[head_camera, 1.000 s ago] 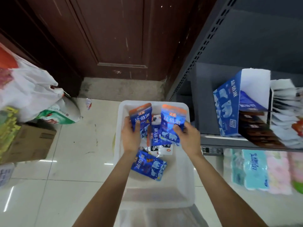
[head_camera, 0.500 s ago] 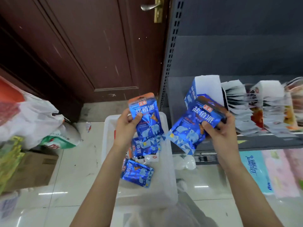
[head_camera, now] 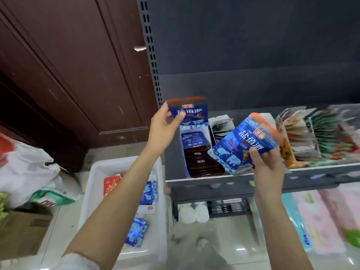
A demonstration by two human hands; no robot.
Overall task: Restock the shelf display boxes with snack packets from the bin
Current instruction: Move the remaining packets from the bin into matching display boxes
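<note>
Head view: two blue snack packets are held up in front of a dark grey shelf. The left hand is raised above the left end of the shelf, and a blue packet with an orange top edge is pinched at its left side between the thumb and the curled fingers; this packet hangs just over the open blue display box, which stands on the shelf and already holds a row of dark packets leaning back. The right hand is held lower and further right, in front of the shelf edge, and a second blue packet, tilted with its orange top towards the upper right, is gripped at its lower right corner, the fingers being curled round it with the thumb on its face. Further boxes of mixed coloured packets are ranged to the right of the blue box on the same shelf. On the floor below and to the left, a white plastic bin is seen, with several more blue packets and a red one lying in it. A brown wooden door stands behind, and white bags and a cardboard box lie at the far left. Packs in pastel wrapping are stored below the shelf.
</note>
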